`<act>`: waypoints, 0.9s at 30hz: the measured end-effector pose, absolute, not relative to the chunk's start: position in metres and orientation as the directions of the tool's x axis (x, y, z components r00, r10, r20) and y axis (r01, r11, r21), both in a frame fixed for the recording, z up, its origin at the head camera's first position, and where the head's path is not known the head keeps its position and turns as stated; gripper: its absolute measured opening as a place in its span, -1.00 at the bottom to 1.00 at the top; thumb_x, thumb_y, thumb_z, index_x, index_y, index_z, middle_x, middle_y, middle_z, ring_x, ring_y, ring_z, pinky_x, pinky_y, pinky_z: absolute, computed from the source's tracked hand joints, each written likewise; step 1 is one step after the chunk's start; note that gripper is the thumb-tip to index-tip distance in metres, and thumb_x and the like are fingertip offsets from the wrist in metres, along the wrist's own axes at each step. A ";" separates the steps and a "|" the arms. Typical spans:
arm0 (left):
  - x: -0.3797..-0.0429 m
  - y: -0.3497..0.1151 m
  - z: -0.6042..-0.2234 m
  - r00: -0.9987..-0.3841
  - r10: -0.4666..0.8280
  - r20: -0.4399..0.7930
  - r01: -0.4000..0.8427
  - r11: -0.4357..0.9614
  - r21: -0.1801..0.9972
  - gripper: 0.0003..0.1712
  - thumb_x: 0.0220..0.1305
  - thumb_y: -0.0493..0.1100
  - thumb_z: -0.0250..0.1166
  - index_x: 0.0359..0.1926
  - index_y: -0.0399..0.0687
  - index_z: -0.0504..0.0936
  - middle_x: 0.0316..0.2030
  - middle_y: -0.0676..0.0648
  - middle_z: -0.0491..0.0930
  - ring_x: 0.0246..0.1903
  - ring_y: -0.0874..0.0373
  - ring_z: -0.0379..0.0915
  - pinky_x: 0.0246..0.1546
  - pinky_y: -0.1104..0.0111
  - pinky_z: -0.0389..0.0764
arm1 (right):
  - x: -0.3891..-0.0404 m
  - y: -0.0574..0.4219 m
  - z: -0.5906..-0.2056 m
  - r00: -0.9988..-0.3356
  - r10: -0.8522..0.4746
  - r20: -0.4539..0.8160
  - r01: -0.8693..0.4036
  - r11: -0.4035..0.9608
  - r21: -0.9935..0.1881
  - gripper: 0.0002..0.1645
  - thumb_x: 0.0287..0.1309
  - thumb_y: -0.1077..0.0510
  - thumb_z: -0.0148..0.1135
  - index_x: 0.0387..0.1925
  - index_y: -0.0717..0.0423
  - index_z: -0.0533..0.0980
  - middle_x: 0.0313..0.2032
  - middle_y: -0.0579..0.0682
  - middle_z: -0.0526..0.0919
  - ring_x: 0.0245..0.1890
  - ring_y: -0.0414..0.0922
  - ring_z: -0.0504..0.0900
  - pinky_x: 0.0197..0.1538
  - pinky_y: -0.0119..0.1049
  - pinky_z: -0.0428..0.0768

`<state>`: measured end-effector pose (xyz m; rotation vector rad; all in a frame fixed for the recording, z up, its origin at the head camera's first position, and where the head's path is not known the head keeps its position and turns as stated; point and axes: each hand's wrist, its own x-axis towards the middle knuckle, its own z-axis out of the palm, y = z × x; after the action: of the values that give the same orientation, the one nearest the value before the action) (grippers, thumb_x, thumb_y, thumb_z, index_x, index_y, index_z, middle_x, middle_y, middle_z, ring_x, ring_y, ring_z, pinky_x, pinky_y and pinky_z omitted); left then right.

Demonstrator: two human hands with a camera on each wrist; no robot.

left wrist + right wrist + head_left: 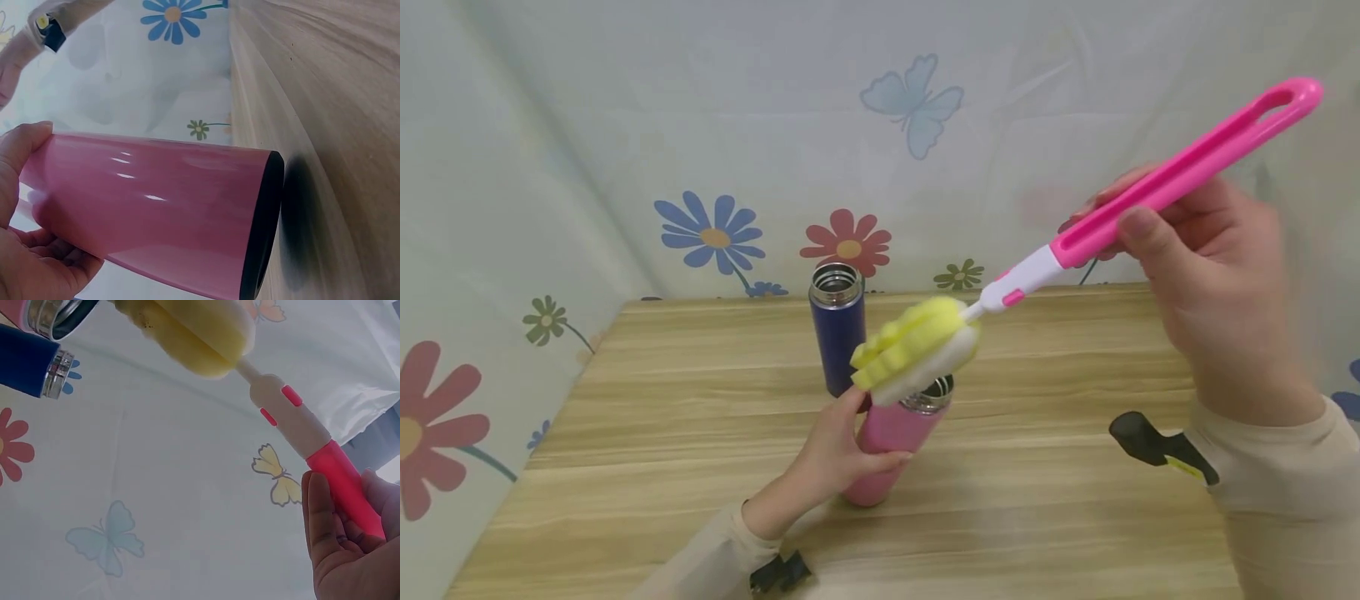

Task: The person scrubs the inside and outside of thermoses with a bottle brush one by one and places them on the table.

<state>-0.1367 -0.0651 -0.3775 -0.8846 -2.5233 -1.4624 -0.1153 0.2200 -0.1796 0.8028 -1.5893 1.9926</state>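
My left hand grips a pink bottle, which leans to the right with its open steel mouth up. The black base of the bottle is close to the table; whether it touches is hard to tell. Between thumb and fingers, my right hand holds a bottle brush by its pink handle. The brush's yellow and white sponge head points down and left, just above the pink bottle's mouth and outside it. Behind stands an upright dark blue bottle, also without a lid.
The wood-grain table backs onto a pale curtain printed with flowers and butterflies. Black straps with small devices sit at both wrists, the right one hanging beside the sleeve.
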 end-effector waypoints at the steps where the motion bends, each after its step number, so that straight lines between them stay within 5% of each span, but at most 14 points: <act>1: -0.136 -0.065 -0.377 -0.826 0.434 0.360 0.528 0.371 0.764 -0.11 -0.21 -0.16 0.60 0.19 -0.18 0.39 0.03 -0.11 0.61 -0.03 0.09 0.56 0.03 0.21 0.59 | -0.116 0.218 -0.181 -0.731 -0.002 0.682 -0.669 -0.193 -0.718 -0.72 0.19 0.48 0.11 -0.10 0.66 0.41 -0.30 0.28 0.71 -0.22 0.07 0.73 -0.09 -0.28 0.67; 13: -0.132 -0.065 -0.378 -0.854 0.392 0.343 0.496 0.410 0.766 -0.19 -0.24 -0.15 0.60 0.10 -0.24 0.46 -0.04 -0.16 0.63 -0.07 0.02 0.57 -0.02 0.07 0.60 | -0.123 0.211 -0.191 -0.759 -0.015 0.651 -0.646 -0.099 -0.757 -0.82 0.20 0.41 0.16 -0.17 0.46 0.53 -0.33 0.13 0.76 -0.36 -0.13 0.71 -0.20 -0.40 0.65; 27: -0.130 -0.063 -0.372 -0.864 0.405 0.300 0.462 0.398 0.793 -0.11 -0.21 -0.11 0.59 0.20 -0.12 0.41 0.00 -0.07 0.61 -0.06 0.13 0.55 0.00 0.24 0.59 | -0.129 0.208 -0.185 -0.813 -0.018 0.582 -0.580 0.111 -0.807 -0.84 0.24 0.27 0.19 -0.15 0.23 0.56 -0.32 -0.04 0.76 -0.43 -0.19 0.61 -0.34 -0.49 0.54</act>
<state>-0.1303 -0.0632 -0.3724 -0.7994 -2.5772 -1.4907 -0.1294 0.2080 -0.1847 0.5810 -1.9654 1.7482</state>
